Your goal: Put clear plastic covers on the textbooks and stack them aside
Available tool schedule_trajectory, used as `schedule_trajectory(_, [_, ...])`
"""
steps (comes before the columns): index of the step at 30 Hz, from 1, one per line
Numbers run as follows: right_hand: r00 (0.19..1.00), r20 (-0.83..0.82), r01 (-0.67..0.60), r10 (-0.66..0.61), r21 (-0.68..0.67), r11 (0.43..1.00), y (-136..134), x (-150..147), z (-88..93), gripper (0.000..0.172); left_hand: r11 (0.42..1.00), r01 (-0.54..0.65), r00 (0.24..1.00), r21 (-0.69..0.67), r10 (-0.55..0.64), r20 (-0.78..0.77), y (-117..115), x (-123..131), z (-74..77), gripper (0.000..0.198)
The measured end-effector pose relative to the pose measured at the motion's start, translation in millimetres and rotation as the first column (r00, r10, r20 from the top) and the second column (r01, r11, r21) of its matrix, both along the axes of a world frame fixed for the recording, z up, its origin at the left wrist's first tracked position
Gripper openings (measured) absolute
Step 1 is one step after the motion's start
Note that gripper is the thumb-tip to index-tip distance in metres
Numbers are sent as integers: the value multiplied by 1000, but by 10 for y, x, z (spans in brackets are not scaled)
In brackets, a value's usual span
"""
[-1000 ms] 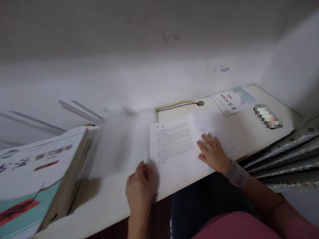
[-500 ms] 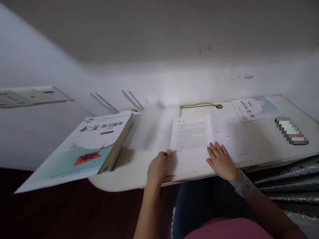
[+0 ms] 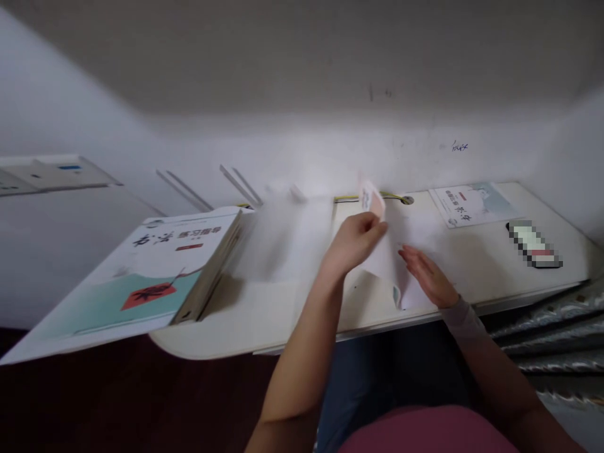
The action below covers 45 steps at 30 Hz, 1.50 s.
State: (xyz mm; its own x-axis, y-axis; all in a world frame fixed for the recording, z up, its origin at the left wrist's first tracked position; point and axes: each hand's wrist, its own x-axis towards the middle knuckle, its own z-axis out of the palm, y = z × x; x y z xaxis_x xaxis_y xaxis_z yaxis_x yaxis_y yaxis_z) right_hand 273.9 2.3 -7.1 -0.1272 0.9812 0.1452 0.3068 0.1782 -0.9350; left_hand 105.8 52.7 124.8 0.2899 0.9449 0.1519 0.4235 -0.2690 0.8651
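As left hand (image 3: 353, 242) lifts pages (image 3: 384, 267), right hand (image 3: 427, 270) beside

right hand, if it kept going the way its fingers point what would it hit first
Probably the raised page held by the left hand, right in front of the fingers of the right hand; depth is unclear, so they may already touch.

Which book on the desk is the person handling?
The open white booklet, its page lifted by the left hand; the thick workbook and thin booklet lie untouched.

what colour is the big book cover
The cover is white and teal, best in head view.
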Motion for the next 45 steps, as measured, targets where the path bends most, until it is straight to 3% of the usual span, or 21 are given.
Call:
schedule_trajectory(3, [981, -196, -20, 0, -99, 995, 136, 252, 198, 78, 975, 212, 977, 69, -211, -27, 53, 442, 101, 25])
schedule_trajectory(6, [962, -263, 38, -68, -116, 993, 207, 576, 252, 94, 933, 352, 936, 79, -350, -36, 35, 670, -93, 33])
schedule_trajectory(8, [959, -263, 63, -110, -182, 981, 201, 801, 182, 100, 939, 316, 947, 136, -304, -105, -8, 643, -407, 34])
schedule_trajectory(10, [962, -234, 69, -139, -283, 957, 171, 985, 60, 97, 960, 177, 978, 215, -147, -150, -64, 497, -820, 34])
schedule_trajectory(13, [966, -202, 86, -160, -331, 940, 142, 1131, -121, 70, 968, -52, 972, 244, 105, -209, -154, 201, -1422, 42])
schedule_trajectory(15, [962, -204, 111, -182, -317, 942, 142, 1166, -197, 54, 961, -69, 953, 267, 142, -266, -214, 46, -1682, 44])
schedule_trajectory(17, [948, -177, 212, -265, -269, 939, 142, 1191, -245, 53, 955, -16, 937, 296, 118, -328, -262, -39, -1799, 43])
schedule_trajectory(20, [898, 41, 440, -439, -60, 896, 104, 1245, -317, 60, 940, 61, 911, 336, 85, -404, -296, -66, -1812, 45])
schedule_trajectory(23, [830, 295, 456, -473, 126, 881, 30, 1289, -410, 61, 931, 83, 889, 356, 92, -449, -298, -54, -1798, 50])
schedule_trajectory(29, [774, 471, 379, -423, 190, 905, -28, 1257, -489, 63, 928, 81, 885, 363, 101, -454, -302, -58, -1825, 52])
schedule_trajectory(36, [793, 479, 339, -376, 166, 926, -67, 1251, -382, 73, 937, 96, 884, 337, 76, -461, -306, -67, -1809, 55])
schedule_trajectory(38, [852, 428, 261, -300, 150, 954, -95, 1213, -267, 71, 939, 102, 888, 327, 63, -456, -305, -67, -1806, 54])
schedule_trajectory(41, [931, 362, -11, -43, 146, 989, -107, 997, -46, 66, 944, 117, 895, 308, 35, -445, -316, -51, -1786, 52])
schedule_trajectory(43, [909, 407, -174, 89, 177, 969, -83, 738, 71, 63, 944, 133, 898, 302, 14, -439, -330, -40, -1751, 50])
schedule_trajectory(45, [824, 555, -262, 112, 199, 944, -45, 434, 133, 61, 935, 180, 896, 304, -28, -444, -343, -56, -1699, 46])
